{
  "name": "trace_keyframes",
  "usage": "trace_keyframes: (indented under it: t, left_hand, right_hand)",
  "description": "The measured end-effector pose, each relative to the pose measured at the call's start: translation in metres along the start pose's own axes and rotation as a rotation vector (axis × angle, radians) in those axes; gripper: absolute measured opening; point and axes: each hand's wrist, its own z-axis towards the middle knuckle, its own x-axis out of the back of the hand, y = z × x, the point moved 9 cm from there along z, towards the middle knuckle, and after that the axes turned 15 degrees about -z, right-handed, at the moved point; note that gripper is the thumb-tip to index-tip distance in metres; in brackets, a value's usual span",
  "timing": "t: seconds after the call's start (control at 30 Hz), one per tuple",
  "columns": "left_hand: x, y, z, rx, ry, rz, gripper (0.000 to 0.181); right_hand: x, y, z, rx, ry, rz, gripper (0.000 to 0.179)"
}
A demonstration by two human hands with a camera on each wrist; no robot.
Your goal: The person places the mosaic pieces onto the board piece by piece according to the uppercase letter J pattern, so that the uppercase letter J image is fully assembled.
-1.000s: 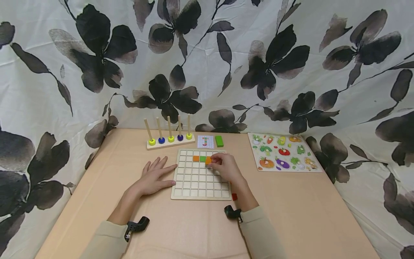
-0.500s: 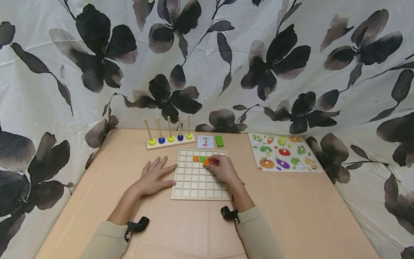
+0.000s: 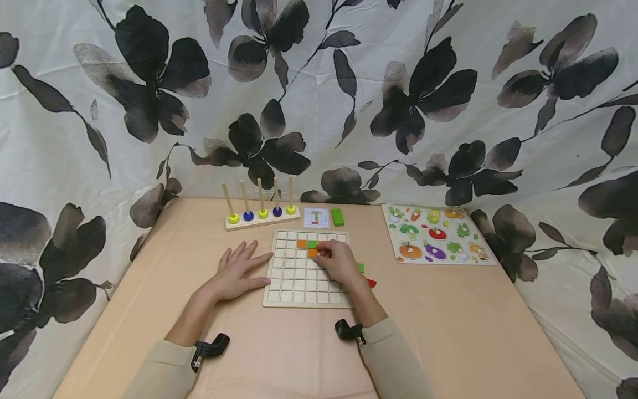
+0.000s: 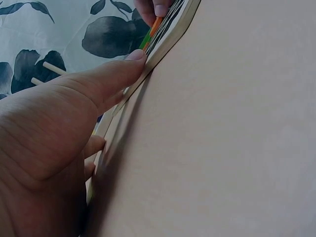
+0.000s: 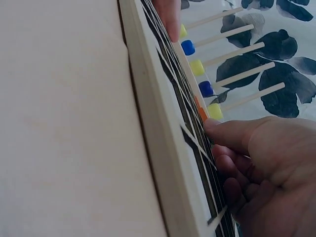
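A pale board with a grid of square cells (image 3: 291,285) lies on the table. My left hand (image 3: 238,274) is spread flat at its left side, the tips of thumb and index finger at the board's edge. My right hand (image 3: 340,262) pinches an orange tile (image 3: 312,253) between thumb and fingers, low over a second-row cell. Above that cell, the upper row holds another orange tile (image 3: 302,244) and a green tile (image 3: 312,244); my right fingers cover the cells beside them. In the right wrist view, the thumb (image 5: 229,133) touches an orange tile (image 5: 202,111).
Behind the board stand a peg stand with yellow and blue rings (image 3: 262,217), a small pattern card (image 3: 317,218) and a green block (image 3: 338,217). A vegetable picture board (image 3: 438,235) lies back right. Green (image 3: 360,267) and red (image 3: 371,283) pieces show beside my right forearm.
My right hand has moved slightly left with the orange tile, from near the upper row's right end to the cell under the green tile. The left hand has stayed still.
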Motion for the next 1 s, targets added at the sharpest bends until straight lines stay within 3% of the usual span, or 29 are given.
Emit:
trace_keyframes:
  t: [1.0]
  left_hand:
    - [0.0007,0.0015,-0.0005,-0.008,0.003,-0.003,0.069]
  right_hand:
    - [0.0002,-0.0044,-0.0011,0.003,-0.007,-0.022,0.029]
